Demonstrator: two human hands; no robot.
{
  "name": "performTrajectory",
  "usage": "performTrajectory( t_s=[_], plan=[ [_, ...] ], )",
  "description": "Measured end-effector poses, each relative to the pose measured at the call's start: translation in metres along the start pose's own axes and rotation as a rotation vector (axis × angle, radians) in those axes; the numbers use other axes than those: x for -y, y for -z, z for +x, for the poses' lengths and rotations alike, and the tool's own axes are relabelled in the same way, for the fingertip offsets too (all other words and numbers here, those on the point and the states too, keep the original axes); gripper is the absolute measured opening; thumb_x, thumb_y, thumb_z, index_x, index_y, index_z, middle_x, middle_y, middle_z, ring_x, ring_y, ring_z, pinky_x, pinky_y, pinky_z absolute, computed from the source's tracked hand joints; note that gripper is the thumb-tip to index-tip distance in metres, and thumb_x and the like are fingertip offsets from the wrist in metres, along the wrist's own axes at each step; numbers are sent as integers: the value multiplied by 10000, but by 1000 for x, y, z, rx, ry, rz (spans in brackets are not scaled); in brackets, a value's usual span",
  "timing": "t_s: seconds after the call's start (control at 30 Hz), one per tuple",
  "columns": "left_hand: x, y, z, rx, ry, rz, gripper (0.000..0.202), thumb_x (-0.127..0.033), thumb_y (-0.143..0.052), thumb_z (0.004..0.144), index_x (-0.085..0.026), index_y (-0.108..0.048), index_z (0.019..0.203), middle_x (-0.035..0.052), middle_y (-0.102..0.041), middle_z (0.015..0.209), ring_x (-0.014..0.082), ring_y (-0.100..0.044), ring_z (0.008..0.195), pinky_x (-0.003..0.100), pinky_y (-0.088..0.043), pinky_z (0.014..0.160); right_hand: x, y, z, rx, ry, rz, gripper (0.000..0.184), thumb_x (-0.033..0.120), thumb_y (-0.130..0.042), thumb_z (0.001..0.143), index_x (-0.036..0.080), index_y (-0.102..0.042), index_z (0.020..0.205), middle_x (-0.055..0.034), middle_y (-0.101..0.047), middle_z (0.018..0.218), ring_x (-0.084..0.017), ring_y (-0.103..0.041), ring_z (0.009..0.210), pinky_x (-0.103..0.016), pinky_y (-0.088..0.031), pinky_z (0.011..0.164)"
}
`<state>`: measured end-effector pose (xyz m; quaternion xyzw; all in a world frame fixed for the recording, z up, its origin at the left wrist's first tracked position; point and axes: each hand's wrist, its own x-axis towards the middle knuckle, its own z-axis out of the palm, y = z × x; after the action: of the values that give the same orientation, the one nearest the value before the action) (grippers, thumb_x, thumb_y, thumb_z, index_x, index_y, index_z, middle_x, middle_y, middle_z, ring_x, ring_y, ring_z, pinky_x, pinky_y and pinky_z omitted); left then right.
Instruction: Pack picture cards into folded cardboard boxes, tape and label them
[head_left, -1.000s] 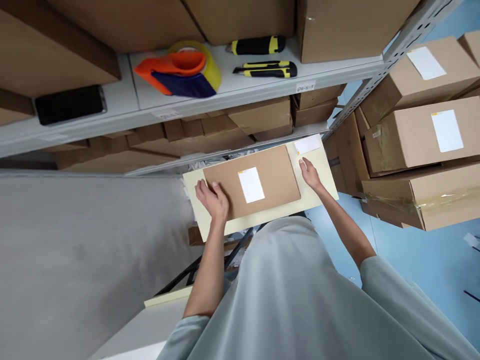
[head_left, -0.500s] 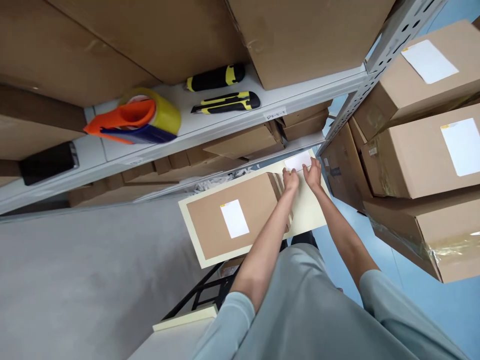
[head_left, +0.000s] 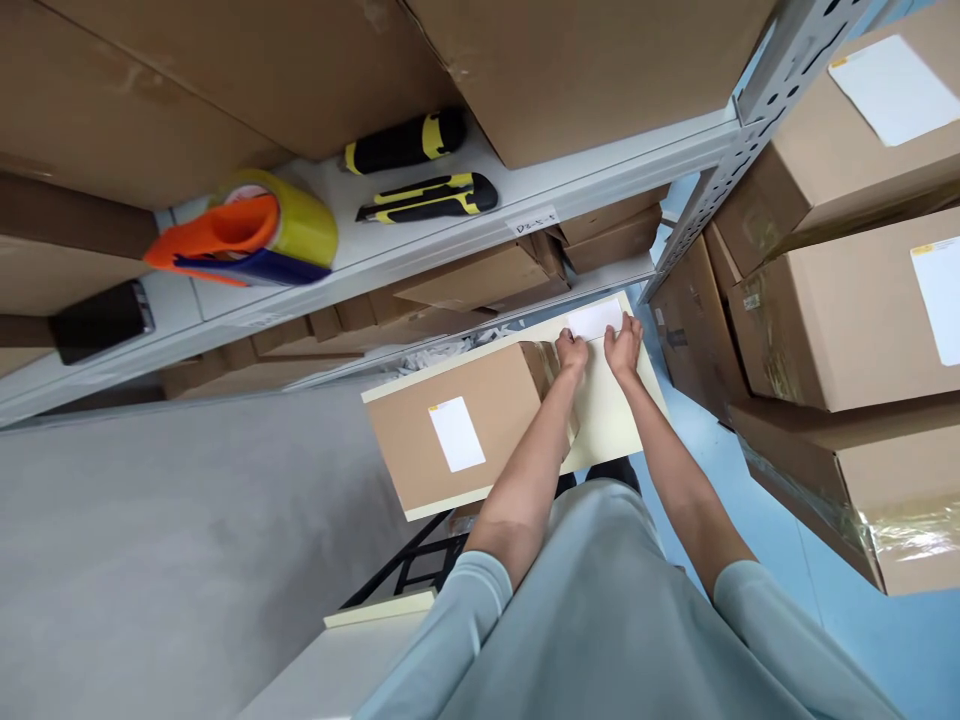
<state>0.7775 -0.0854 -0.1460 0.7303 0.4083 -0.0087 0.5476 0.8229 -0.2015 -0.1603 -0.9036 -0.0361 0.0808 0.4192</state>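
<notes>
A brown cardboard box (head_left: 480, 420) with a white label (head_left: 456, 434) lies on a pale yellow tabletop (head_left: 619, 415). A small white sheet (head_left: 596, 319) lies at the table's far right end, past the box. My left hand (head_left: 571, 352) sits by the box's taped end, fingers curled in a pinch at the sheet's near corner. My right hand (head_left: 624, 345) is beside it, fingers stretched flat against the sheet's right edge. Both forearms reach out from pale grey-green sleeves.
A grey metal shelf (head_left: 600, 170) above the table carries an orange tape dispenser (head_left: 244, 235), two yellow-black utility knives (head_left: 409, 142) (head_left: 427, 196) and a black phone (head_left: 101, 320). Large cartons stand on it. Labelled cartons (head_left: 847, 300) are stacked at the right over blue floor.
My left hand left the box's left end and crossed over to the white sheet beside my right hand. The box now sits further left on the table. My view tilted.
</notes>
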Motion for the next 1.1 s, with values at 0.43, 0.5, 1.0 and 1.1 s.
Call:
performTrajectory(
  t_s=[0.43,0.5,1.0,1.1],
  plan=[
    [-28,9,-15,-216,70,58,268,-235,-643,993,-110,-703,1223,240,-737,1316,311,-710,1235,441,-509,1118,18,12,3,38,3,23,660,294,-497,1026,-30,-457,1599,-333,-445,1643,-413,-414,1543,-578,-305,1317],
    [-34,11,-17,-236,39,63,277,-290,-641,1015,-105,-733,1199,238,-764,1280,315,-727,1212,450,-513,1117,25,19,5,27,56,71,599,336,-486,1048,29,-543,1559,-292,-503,1635,-390,-455,1532,-557,-350,1302],
    [-61,-9,-20,148,-505,500,553,-136,-609,973,-133,-638,1525,161,-493,1720,315,-452,1617,462,-411,1334,28,79,56,-84,-121,322,263,412,-784,908,154,-829,930,-101,-832,920,-265,-753,860,-368,-570,870],
    [-65,-20,-2,318,-560,746,831,-45,-654,885,-96,-424,1682,181,-270,1827,368,-256,1703,516,-323,1380,4,79,69,-153,-200,418,224,354,-826,856,131,-800,850,-62,-786,814,-212,-696,776,-342,-556,830]
  ],
)
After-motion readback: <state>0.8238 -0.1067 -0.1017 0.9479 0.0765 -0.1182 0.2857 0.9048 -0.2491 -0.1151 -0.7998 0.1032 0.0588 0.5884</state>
